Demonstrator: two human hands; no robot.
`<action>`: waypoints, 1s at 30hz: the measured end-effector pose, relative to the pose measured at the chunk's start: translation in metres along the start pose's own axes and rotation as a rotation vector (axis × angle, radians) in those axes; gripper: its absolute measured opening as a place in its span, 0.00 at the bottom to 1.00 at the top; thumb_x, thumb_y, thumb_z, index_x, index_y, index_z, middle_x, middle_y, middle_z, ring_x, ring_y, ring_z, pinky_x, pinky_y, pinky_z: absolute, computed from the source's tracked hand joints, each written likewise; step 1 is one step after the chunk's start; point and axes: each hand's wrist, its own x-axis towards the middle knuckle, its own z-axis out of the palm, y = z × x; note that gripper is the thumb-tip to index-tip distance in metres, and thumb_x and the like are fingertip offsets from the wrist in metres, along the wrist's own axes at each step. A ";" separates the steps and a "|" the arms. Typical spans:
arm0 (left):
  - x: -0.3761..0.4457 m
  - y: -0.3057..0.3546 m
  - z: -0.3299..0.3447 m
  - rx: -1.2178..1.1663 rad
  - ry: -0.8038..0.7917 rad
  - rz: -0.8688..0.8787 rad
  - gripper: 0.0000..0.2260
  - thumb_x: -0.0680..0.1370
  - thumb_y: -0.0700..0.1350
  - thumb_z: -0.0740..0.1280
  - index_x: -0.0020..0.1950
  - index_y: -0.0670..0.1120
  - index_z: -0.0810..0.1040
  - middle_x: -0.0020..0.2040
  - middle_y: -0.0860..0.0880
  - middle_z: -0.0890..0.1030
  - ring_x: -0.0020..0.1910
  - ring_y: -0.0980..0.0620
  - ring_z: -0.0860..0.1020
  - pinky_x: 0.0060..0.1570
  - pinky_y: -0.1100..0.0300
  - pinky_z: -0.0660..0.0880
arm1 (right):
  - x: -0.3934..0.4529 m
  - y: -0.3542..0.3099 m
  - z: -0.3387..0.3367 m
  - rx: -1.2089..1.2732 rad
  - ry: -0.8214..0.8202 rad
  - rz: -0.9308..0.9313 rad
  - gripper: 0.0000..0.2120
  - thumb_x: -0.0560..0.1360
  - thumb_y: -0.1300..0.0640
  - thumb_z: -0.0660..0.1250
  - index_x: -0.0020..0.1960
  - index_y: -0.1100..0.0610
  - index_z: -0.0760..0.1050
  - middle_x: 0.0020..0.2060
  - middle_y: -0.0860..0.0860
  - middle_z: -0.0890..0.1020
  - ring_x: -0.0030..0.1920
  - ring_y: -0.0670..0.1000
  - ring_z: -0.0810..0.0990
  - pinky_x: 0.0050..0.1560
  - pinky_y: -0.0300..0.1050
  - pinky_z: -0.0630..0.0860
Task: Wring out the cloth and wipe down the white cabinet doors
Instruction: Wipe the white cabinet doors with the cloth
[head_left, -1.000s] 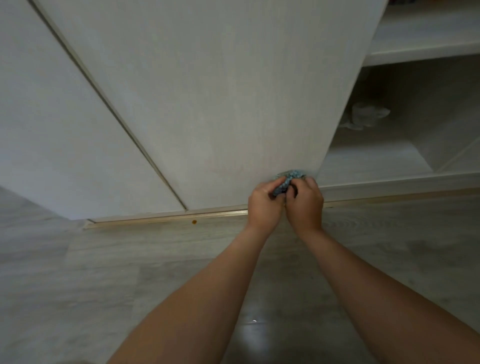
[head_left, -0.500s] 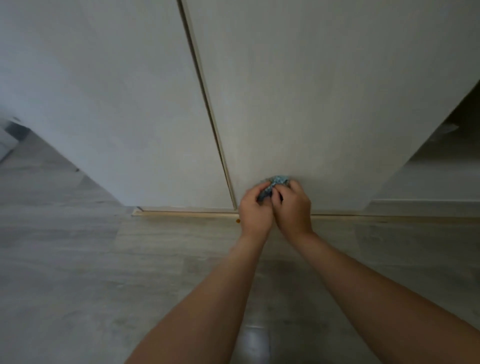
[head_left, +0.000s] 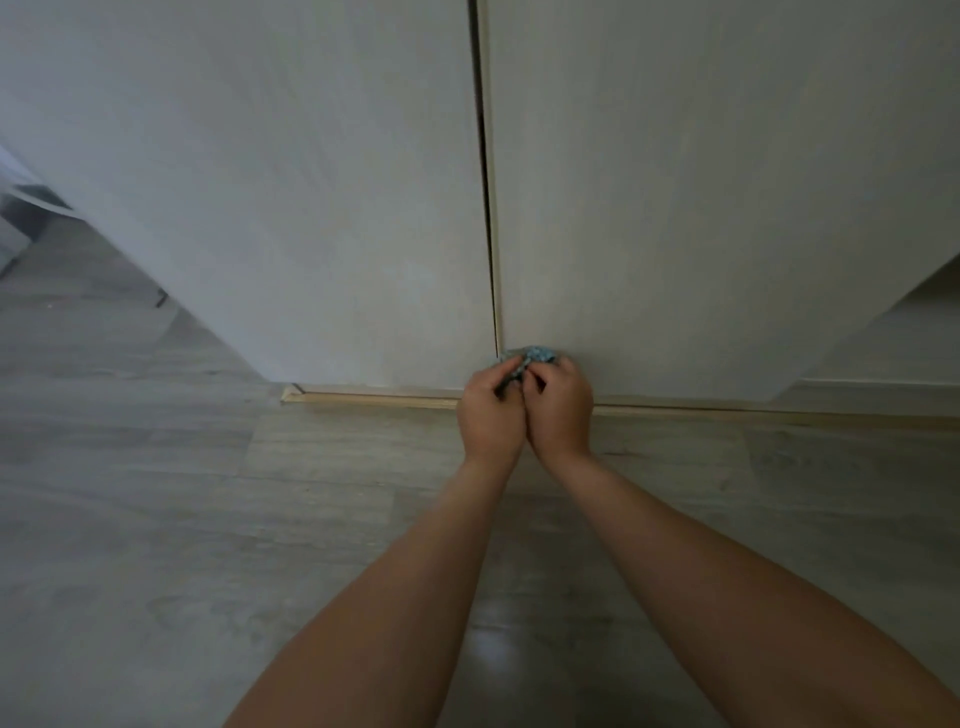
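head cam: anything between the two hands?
The bunched blue cloth, gripped by both the left hand and right hand. Head view shows it.

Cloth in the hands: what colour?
Blue-grey, mottled; the cloth shows only in the head view, bunched between both hands.

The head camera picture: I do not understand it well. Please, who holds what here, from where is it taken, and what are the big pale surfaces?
There is no machine here. A person wears a camera on the head, so you look forward and down along their two bare arms. The left hand and the right hand together grip a small bunched blue cloth. The pale surfaces are two white cabinet doors, the left door and the right door, with a thin dark gap between them. Below is a grey wooden floor.
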 end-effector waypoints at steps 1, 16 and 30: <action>0.004 0.008 -0.002 0.028 0.062 0.063 0.13 0.78 0.37 0.66 0.59 0.45 0.84 0.54 0.48 0.84 0.54 0.52 0.81 0.60 0.56 0.77 | 0.001 -0.008 -0.004 0.045 0.059 -0.032 0.05 0.74 0.64 0.67 0.44 0.61 0.82 0.43 0.55 0.80 0.41 0.52 0.78 0.41 0.40 0.68; -0.004 0.033 0.028 0.038 -0.014 0.246 0.11 0.77 0.37 0.68 0.57 0.44 0.85 0.52 0.47 0.84 0.51 0.53 0.82 0.57 0.57 0.78 | 0.008 0.014 -0.041 0.154 0.349 0.031 0.06 0.72 0.64 0.67 0.38 0.61 0.81 0.37 0.55 0.78 0.35 0.50 0.75 0.37 0.36 0.63; -0.029 0.026 0.088 0.093 -0.082 0.182 0.16 0.77 0.34 0.63 0.62 0.43 0.82 0.57 0.46 0.81 0.54 0.57 0.77 0.62 0.64 0.73 | 0.012 0.065 -0.073 0.106 0.239 0.105 0.07 0.74 0.60 0.67 0.42 0.60 0.83 0.40 0.54 0.81 0.38 0.50 0.77 0.40 0.42 0.72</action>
